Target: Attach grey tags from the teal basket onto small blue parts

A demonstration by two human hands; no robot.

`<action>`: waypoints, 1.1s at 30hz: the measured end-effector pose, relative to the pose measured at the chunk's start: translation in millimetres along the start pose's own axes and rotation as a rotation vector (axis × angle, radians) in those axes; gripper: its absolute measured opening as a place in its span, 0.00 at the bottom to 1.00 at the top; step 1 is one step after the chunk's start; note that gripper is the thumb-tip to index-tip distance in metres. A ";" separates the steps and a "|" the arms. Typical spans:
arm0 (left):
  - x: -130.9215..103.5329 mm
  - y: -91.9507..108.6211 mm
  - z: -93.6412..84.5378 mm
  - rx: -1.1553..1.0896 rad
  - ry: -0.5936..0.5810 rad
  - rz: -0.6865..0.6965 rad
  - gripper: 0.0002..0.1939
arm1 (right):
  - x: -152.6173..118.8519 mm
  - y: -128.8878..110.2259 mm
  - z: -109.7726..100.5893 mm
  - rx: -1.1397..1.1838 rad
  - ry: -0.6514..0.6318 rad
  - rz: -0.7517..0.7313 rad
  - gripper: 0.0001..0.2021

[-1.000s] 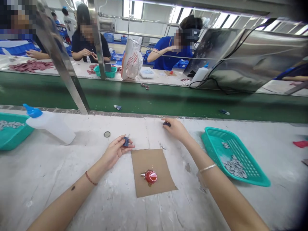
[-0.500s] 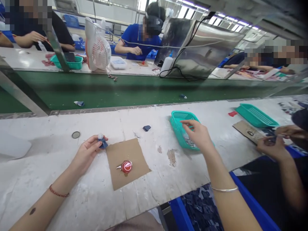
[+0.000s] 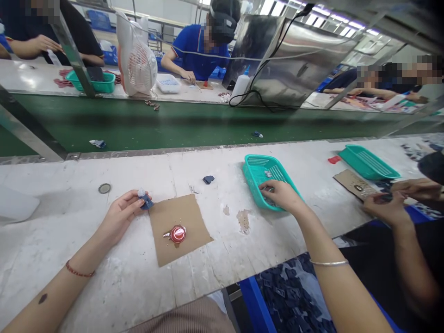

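Observation:
My left hand (image 3: 122, 213) pinches a small dark blue plastic piece with a whitish tip (image 3: 146, 200), just beyond the left edge of a brown cardboard square (image 3: 197, 217). On that cardboard lies a round, glossy red piece (image 3: 178, 234) with a small metallic end, in a wet-looking patch. My right hand (image 3: 282, 194) is down inside a green plastic basket (image 3: 255, 189), its fingers drawn together among small greyish pieces. Whatever those fingertips hold is hidden. Another dark blue piece (image 3: 208, 179) sits on the table between cardboard and basket.
A bottle cap (image 3: 104, 188) lies left, near a white container (image 3: 17, 206). At right, a co-worker's hands (image 3: 388, 208) work beside another green basket (image 3: 369, 162). A blue crate (image 3: 255, 303) of dark pieces stands below the table edge. Beyond runs a green belt (image 3: 180, 122).
My right hand has lowered from above the green basket into the pieces inside it. My left hand still holds the dark blue piece, now turned slightly. The whole view has shifted a little.

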State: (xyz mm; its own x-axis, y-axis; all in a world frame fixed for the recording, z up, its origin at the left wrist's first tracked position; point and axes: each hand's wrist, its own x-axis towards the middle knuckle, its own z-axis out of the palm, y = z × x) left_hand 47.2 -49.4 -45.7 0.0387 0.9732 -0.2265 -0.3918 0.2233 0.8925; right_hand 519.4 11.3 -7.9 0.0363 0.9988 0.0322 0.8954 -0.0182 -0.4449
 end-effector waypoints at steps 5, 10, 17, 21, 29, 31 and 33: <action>-0.1 0.2 0.8 0.003 0.017 0.005 0.13 | -14.5 -11.5 -2.8 0.123 0.096 -0.016 0.12; 0.2 0.1 -0.4 0.021 -0.024 0.026 0.12 | -53.1 -66.1 14.2 0.160 0.110 -0.225 0.13; 1.0 1.3 -1.7 0.051 -0.071 0.035 0.10 | -80.8 -108.6 71.7 -0.007 -0.157 -0.576 0.15; 1.7 2.7 -0.1 0.054 -0.075 0.024 0.13 | -86.7 -106.3 76.3 0.000 -0.157 -0.563 0.19; 2.2 1.7 -1.0 0.076 -0.100 0.016 0.13 | -102.3 -120.5 87.2 0.035 0.046 -0.253 0.10; 1.7 1.8 -1.1 0.081 -0.095 0.012 0.13 | -103.2 -123.8 92.3 0.028 0.045 -0.265 0.09; 1.2 1.8 -1.2 0.092 -0.090 0.013 0.13 | -103.5 -126.0 94.7 0.012 0.042 -0.301 0.10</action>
State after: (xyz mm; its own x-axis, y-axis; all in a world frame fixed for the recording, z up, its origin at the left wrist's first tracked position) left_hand 45.4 -47.9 -44.8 0.1175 0.9762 -0.1823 -0.3070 0.2103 0.9282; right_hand 360.8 -85.5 -39.9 -0.2113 0.9566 0.2008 0.8632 0.2790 -0.4208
